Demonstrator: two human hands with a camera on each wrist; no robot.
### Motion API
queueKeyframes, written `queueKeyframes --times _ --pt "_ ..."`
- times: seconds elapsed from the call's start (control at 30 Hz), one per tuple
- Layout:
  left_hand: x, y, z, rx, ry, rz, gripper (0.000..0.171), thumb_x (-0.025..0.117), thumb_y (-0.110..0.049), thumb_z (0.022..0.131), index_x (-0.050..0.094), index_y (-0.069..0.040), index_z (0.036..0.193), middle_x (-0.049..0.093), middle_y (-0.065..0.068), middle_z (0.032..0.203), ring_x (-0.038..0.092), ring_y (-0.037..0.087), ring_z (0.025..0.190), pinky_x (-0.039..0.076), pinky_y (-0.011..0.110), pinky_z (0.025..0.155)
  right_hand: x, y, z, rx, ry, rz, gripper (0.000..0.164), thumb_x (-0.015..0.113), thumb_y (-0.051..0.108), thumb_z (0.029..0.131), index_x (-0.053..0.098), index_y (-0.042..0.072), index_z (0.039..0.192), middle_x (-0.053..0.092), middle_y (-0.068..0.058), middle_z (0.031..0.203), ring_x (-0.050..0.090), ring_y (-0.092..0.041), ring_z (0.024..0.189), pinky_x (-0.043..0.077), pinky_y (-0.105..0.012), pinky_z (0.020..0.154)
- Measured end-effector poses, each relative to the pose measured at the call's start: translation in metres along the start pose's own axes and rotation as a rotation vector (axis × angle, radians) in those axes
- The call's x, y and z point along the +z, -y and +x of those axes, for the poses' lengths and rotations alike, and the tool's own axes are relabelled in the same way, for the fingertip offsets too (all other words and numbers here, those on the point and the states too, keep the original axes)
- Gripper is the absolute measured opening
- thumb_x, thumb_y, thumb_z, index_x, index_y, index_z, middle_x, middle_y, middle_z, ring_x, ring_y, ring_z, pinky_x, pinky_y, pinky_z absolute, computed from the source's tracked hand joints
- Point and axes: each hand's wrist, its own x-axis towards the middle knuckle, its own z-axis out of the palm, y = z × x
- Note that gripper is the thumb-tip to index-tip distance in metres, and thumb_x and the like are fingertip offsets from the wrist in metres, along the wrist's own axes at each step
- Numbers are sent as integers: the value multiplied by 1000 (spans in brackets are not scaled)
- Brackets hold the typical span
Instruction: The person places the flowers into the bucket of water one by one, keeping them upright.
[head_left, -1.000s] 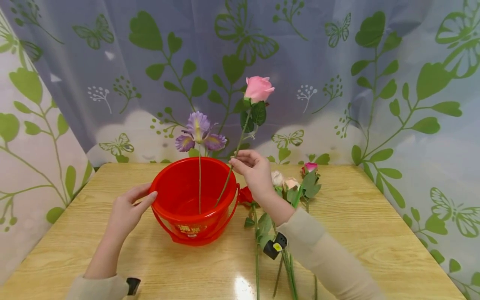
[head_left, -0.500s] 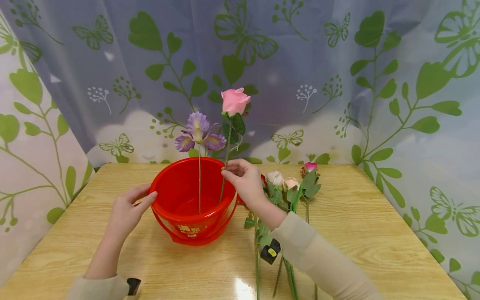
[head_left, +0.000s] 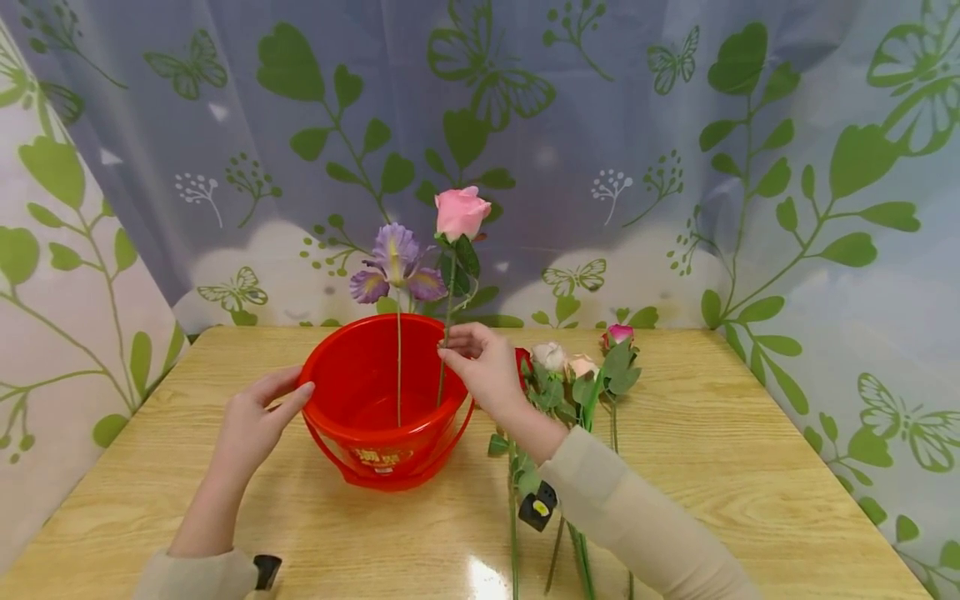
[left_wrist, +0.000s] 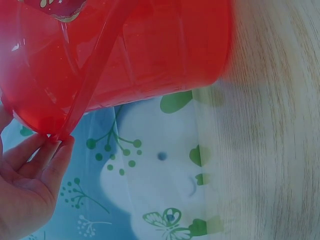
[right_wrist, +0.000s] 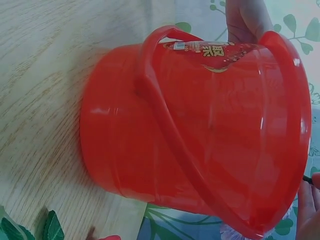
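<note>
A red bucket [head_left: 386, 446] stands on the wooden table. At the left side of its rim my left hand [head_left: 251, 425] holds on, with the thumb at the rim and fingertips [left_wrist: 59, 155] against the outside by the handle's end. Over the right rim, my right hand [head_left: 487, 371] pinches the green stem of a pink rose [head_left: 461, 212] between thumb and fingers. This stem is upright, its lower part inside the bucket. A purple iris [head_left: 396, 262] stands in the bucket, left of the rose. In the right wrist view only part of my right hand [right_wrist: 307, 207] shows.
Right of the bucket lie several flowers, among them a white rose [head_left: 550, 357], a peach rose [head_left: 582, 365] and a deep pink rose [head_left: 619, 335]. A red bloom is partly behind the right hand. A patterned curtain [head_left: 630, 125] hangs behind the table [head_left: 720, 475].
My right hand has moved left and slightly down with the pink rose, whose stem went from leaning right to nearly upright. The left hand and the bucket have stayed put.
</note>
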Motion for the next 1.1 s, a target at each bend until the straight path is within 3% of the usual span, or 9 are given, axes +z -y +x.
queueKeyframes --times 0.43,0.67,0.93,1.1 --pt "1 2 0 4 -8 -1 41 57 -25 87 55 3 117 57 18 112 52 30 103 46 39 79 3 -3 -4 -40 31 -79 17 64 0 78 62 -3 95 65 -13 88 61 -22 83 52 -27 70" --pt "1 3 1 5 -12 0 41 57 -24 87 55 3 117 57 18 112 52 29 103 46 39 79 2 4 -7 -56 38 -56 19 63 -3 78 62 -6 97 64 -17 88 60 -25 83 52 -27 71" --pt "1 1 1 2 -10 -11 43 57 -27 87 55 4 117 57 19 112 52 30 103 46 40 79 -5 -7 -6 -16 45 -68 19 64 3 80 63 0 98 64 -11 91 60 -18 84 51 -26 73" --pt "1 2 1 2 -10 -14 43 57 -27 87 55 4 117 57 18 112 52 28 103 46 38 79 -13 -7 -11 -3 57 -50 19 64 4 80 63 -1 98 63 -15 93 60 -18 84 51 -27 74"
